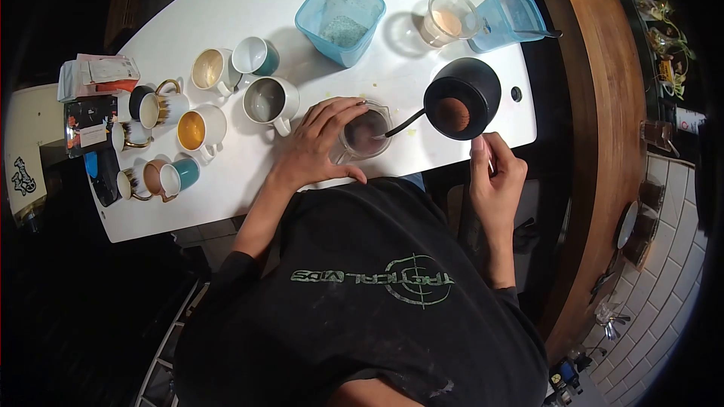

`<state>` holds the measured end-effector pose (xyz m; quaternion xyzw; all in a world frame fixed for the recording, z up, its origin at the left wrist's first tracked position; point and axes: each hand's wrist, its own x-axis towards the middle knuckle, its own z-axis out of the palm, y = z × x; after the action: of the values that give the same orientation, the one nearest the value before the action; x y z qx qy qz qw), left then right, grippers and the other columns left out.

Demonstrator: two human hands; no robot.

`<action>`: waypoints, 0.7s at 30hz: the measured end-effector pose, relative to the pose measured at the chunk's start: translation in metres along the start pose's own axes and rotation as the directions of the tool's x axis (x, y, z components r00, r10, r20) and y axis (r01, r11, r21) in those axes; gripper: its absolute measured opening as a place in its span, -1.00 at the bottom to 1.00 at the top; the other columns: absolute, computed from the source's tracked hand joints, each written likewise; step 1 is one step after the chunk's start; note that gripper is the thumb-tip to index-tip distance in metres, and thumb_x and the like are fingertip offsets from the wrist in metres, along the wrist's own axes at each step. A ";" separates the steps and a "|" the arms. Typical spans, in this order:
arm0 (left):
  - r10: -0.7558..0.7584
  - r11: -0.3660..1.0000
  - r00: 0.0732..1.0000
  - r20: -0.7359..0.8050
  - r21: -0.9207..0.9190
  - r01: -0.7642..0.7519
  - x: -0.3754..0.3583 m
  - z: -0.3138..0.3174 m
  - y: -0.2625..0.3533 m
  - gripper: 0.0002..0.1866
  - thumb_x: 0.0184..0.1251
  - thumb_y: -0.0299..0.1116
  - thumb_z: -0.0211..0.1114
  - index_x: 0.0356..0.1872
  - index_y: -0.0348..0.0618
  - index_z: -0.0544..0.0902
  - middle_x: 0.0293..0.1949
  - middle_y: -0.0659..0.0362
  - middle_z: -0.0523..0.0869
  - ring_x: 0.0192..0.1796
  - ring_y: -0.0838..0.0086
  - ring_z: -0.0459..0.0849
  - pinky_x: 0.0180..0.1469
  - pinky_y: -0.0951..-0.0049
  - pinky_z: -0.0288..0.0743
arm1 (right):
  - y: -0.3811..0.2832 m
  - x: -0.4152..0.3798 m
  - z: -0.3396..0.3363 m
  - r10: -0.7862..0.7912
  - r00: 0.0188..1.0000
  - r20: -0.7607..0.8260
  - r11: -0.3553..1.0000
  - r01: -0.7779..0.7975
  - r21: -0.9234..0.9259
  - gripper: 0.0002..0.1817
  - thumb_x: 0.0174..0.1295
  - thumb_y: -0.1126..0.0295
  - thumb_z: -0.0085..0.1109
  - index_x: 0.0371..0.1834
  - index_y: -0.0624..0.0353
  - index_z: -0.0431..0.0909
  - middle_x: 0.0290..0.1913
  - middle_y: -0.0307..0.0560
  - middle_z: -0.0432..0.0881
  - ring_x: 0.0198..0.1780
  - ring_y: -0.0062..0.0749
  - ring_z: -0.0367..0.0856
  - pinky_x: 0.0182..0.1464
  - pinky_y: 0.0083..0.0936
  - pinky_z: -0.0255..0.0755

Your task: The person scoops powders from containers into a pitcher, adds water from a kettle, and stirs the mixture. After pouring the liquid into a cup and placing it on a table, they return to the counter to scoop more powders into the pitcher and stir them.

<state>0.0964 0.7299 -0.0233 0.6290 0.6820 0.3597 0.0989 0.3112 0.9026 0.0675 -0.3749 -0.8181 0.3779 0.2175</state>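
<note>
My right hand (pixel 496 177) grips the handle of a black gooseneck kettle (pixel 471 83), its top uncovered and a brownish patch visible inside. The kettle's thin spout (pixel 405 124) reaches over a clear glass jug (pixel 367 132), its tip at the jug's opening. Dark contents show in the jug; whether liquid is flowing is hard to make out. On the jug's left side, my left hand (pixel 317 143) curves its fingers along the rim, with the thumb apart near the jug's handle.
Several mugs, among them a white mug (pixel 269 102) and an orange-lined mug (pixel 200 130), stand on the white table (pixel 249 188) at left. Behind are a blue plastic tub (pixel 339 22), a clear cup (pixel 446 21) and a blue container (pixel 509 21) with a dark-handled utensil.
</note>
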 end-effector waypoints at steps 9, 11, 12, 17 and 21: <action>-0.098 0.994 0.995 -0.010 0.054 0.098 -0.011 0.015 0.007 0.10 -0.19 0.16 0.61 0.38 -0.09 0.24 0.37 0.03 0.38 0.35 0.10 0.43 0.37 0.13 0.34 | -0.005 -0.002 0.002 -0.012 0.999 0.031 1.000 0.012 -0.004 -0.76 0.37 0.40 0.14 -0.38 0.39 0.58 -0.73 -0.05 0.38 -0.70 -0.65 0.20 -0.61 -0.53 0.10; -0.104 0.994 0.993 -0.063 0.021 0.105 -0.017 0.025 0.004 0.07 -0.17 0.11 0.62 0.36 -0.10 0.25 0.37 0.00 0.37 0.35 0.09 0.43 0.37 0.13 0.35 | -0.005 -0.002 0.001 -0.009 0.999 0.039 1.000 0.010 -0.006 -0.76 0.37 0.40 0.14 -0.37 0.39 0.59 -0.73 -0.04 0.38 -0.71 -0.64 0.21 -0.61 -0.52 0.11; -0.114 0.994 0.987 -0.114 -0.015 0.113 -0.020 0.030 0.002 0.03 -0.15 0.07 0.63 0.34 -0.10 0.26 0.37 -0.02 0.37 0.35 0.08 0.43 0.36 0.14 0.36 | -0.005 -0.003 0.002 -0.007 0.999 0.036 1.000 0.007 -0.006 -0.76 0.37 0.40 0.13 -0.37 0.39 0.59 -0.73 -0.04 0.38 -0.71 -0.62 0.22 -0.61 -0.52 0.11; -0.175 0.982 0.927 -0.332 -0.123 0.142 -0.036 0.049 0.001 -0.20 -0.08 -0.06 0.63 0.14 -0.14 0.38 0.20 -0.01 0.47 0.18 0.17 0.53 0.16 0.26 0.44 | -0.001 -0.003 0.002 -0.034 0.999 0.027 0.999 0.034 -0.010 -0.76 0.37 0.40 0.14 -0.37 0.39 0.59 -0.74 -0.05 0.38 -0.71 -0.64 0.22 -0.61 -0.52 0.11; -0.417 0.887 0.899 -0.130 -0.271 0.373 -0.043 0.039 0.009 -0.61 0.09 -0.24 0.55 -0.24 -0.23 0.55 -0.20 0.14 0.67 -0.20 0.38 0.63 -0.17 0.40 0.48 | 0.001 -0.004 0.002 -0.028 1.000 0.001 1.000 0.028 -0.014 -0.78 0.36 0.41 0.15 -0.35 0.39 0.57 -0.72 -0.07 0.37 -0.67 -0.69 0.18 -0.60 -0.55 0.07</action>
<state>0.1347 0.7040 -0.0599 0.4236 0.7538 0.4683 0.1817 0.3132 0.8993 0.0653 -0.3650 -0.8260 0.3692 0.2197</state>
